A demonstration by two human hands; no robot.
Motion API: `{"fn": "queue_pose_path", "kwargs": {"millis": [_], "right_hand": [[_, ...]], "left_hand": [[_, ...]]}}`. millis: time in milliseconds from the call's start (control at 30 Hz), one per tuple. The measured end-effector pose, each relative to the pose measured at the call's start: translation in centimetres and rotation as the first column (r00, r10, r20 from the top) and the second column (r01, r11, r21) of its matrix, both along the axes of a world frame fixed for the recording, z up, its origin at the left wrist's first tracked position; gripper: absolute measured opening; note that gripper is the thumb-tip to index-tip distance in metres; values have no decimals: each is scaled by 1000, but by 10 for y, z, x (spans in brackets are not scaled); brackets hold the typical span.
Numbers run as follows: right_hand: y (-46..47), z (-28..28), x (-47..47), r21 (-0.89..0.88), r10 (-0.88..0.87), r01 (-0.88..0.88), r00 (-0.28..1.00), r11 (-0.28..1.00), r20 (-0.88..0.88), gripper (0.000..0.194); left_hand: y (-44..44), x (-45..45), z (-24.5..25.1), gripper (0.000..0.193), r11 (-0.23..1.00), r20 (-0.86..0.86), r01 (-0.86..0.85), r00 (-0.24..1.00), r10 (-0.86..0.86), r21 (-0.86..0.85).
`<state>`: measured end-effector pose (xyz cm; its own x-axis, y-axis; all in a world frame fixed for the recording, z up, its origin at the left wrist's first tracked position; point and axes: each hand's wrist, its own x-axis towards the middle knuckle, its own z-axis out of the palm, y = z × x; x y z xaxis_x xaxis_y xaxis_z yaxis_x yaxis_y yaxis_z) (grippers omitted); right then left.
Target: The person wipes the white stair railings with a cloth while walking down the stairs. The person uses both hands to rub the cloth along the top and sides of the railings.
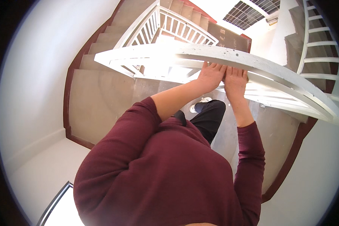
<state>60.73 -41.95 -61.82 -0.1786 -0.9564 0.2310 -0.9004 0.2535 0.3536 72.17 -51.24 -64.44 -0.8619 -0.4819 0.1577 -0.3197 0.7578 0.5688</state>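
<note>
My left hand (212,75) and my right hand (235,80) are side by side at the white metal stair railing (243,60). Both reach in just below its thick top rail, backs of the hands up and fingers pointing away from me. The rail hides the fingertips. A thin brownish edge (247,79) shows beside my right hand; it is too small to tell what it is. The top rail's paint has dark chips. Bright light washes out the railing to the left of my hands.
I stand on a grey stair landing (101,93) with dark red border bands (68,99). Stairs (97,48) descend at the left beside a lower white railing (183,25). Another railing (319,44) is at the upper right. A barred window (245,15) is at the top.
</note>
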Motion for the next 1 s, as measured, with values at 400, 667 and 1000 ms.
{"fn": "queue_pose_path", "kwargs": {"millis": [400,667,1000], "right_hand": [[-107,-91,132,95,204,-231,952,968,230,52],[-169,-122,196,90,320,-372,880,924,351,50],[-104,-67,127,-93,417,-417,814,904,404,40]], "left_hand": [[-64,145,-82,62,936,244,-323,905,348,-138],[-102,201,-104,64,843,333,-539,796,505,9],[-48,160,-93,61,863,37,-502,863,505,-65]]}}
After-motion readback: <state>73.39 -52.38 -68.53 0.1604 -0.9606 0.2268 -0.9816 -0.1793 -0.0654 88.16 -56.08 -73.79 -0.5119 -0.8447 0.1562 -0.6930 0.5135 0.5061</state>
